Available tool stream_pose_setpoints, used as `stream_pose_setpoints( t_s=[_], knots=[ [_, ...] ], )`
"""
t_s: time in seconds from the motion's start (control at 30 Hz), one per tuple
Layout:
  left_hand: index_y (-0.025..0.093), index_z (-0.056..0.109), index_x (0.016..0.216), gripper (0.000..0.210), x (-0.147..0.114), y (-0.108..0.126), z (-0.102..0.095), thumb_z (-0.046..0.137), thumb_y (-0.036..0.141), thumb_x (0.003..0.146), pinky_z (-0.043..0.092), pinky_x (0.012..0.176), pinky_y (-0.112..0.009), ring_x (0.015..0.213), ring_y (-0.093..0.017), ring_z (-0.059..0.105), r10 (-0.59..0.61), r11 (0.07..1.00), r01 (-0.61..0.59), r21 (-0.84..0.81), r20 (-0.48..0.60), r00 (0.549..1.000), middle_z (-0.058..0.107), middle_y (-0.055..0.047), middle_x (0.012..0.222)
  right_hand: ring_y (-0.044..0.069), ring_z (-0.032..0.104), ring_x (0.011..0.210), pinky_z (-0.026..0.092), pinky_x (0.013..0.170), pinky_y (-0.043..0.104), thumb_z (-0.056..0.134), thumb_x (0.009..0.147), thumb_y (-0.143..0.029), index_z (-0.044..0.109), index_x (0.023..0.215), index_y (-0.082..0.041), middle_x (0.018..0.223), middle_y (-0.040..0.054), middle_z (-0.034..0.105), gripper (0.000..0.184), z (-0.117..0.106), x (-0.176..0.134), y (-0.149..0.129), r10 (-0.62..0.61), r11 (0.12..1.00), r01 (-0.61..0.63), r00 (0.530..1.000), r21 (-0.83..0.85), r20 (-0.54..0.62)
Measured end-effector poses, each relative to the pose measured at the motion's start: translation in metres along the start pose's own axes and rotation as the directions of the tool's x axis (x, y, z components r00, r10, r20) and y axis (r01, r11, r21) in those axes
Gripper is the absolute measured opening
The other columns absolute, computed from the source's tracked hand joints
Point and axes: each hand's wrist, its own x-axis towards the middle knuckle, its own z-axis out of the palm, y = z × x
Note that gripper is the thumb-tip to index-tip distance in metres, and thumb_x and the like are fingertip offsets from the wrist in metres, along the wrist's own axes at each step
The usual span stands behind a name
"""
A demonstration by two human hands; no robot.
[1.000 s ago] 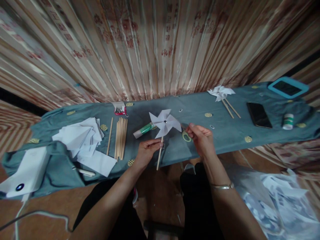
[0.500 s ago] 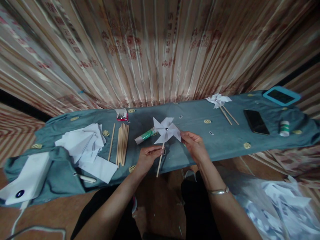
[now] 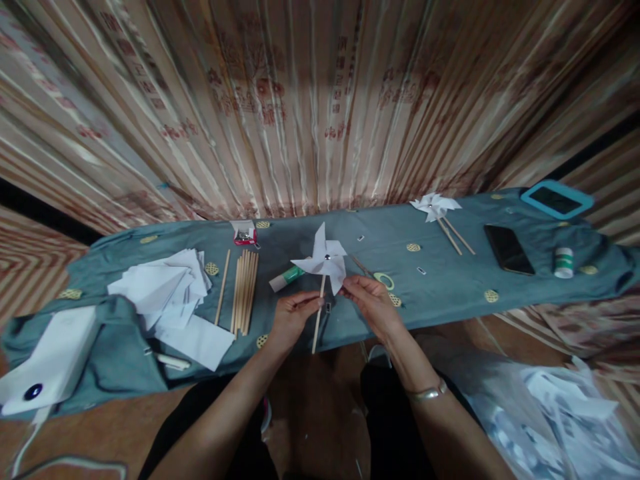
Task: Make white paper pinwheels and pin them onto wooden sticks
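Observation:
A white paper pinwheel (image 3: pixel 333 265) with a silver pin at its centre stands upright above the front of the table. Its wooden stick (image 3: pixel 317 330) is pinched between the thumb and fingers of my left hand (image 3: pixel 294 319). At the pinwheel's lower right blade, my right hand (image 3: pixel 373 303) has its thumb and fingertips closed on the paper edge. Behind the pinwheel lies a green and white glue stick (image 3: pixel 286 278), partly covered by a blade. Scissors (image 3: pixel 384 280) with a pale yellow-green handle lie just beyond my right hand.
Left are stacked paper sheets (image 3: pixel 165 283), a bundle of wooden sticks (image 3: pixel 245 293), a red box of pins (image 3: pixel 245 235) and a white device (image 3: pixel 55 353). Right are finished pinwheels (image 3: pixel 434 205), a phone (image 3: pixel 509 249), a small tube (image 3: pixel 564 263) and a blue-framed tablet (image 3: pixel 557 199).
The pinwheel's blades have turned on the stick. My right hand has moved left and slightly down with the blade edge, uncovering the scissors. My left hand keeps its hold on the stick.

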Motion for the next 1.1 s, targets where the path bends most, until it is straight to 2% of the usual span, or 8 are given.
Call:
stream_pose_setpoints(
  t_s=[0.43,0.6,0.9,1.0,1.1],
  knots=[
    [0.019,0.078,0.077,0.03,0.0,-0.002,0.001,0.084,0.036,0.053,0.053,0.074,-0.029,0.069,-0.017,0.067,-0.002,1.0,0.002,-0.027,0.025,1.0,0.076,-0.004,0.076,0.014,0.058,0.066,0.044,0.071,0.03,0.082,0.057,-0.049,0.073,0.064,-0.022,0.067,0.0007,0.069,0.03,0.01,-0.005,0.005,0.004,1.0,-0.002,0.996,-0.014,0.092],
    [0.019,0.078,0.077,0.031,-0.001,-0.003,0.001,0.084,0.036,0.053,0.052,0.072,-0.029,0.069,-0.017,0.066,0.006,1.0,-0.005,-0.012,0.026,1.0,0.076,-0.004,0.076,0.013,0.055,0.063,0.043,0.067,0.029,0.08,0.06,-0.051,0.074,0.066,-0.022,0.069,0.0013,0.071,0.03,0.009,-0.003,0.008,-0.021,0.996,0.031,0.993,-0.085,0.115],
    [0.019,0.078,0.074,0.028,-0.002,-0.001,0.0,0.084,0.035,0.053,0.05,0.067,-0.026,0.063,-0.014,0.063,0.013,1.0,-0.012,-0.013,0.035,0.999,0.074,-0.002,0.069,0.011,0.048,0.054,0.039,0.059,0.028,0.077,0.062,-0.054,0.07,0.057,-0.022,0.059,0.0,0.065,0.034,0.007,-0.003,0.001,-0.057,0.969,0.083,0.992,-0.233,0.114],
    [0.018,0.078,0.075,0.028,-0.002,0.0,0.0,0.085,0.034,0.052,0.05,0.067,-0.026,0.062,-0.014,0.063,-0.007,1.0,0.007,-0.006,0.024,1.0,0.074,-0.003,0.068,0.011,0.043,0.051,0.034,0.055,0.028,0.072,0.067,-0.055,0.068,0.055,-0.021,0.052,-0.001,0.059,0.036,-0.006,-0.002,-0.007,-0.135,0.942,0.142,0.99,-0.305,0.045],
    [0.018,0.078,0.075,0.029,-0.003,0.0,-0.001,0.085,0.033,0.052,0.051,0.069,-0.027,0.063,-0.015,0.064,-0.022,0.999,0.022,-0.026,0.036,0.999,0.075,-0.004,0.072,0.01,0.039,0.05,0.03,0.052,0.027,0.072,0.067,-0.054,0.065,0.054,-0.021,0.05,-0.0025,0.055,0.036,-0.021,0.003,-0.014,-0.237,0.927,0.19,0.965,-0.322,-0.115]
  ],
)
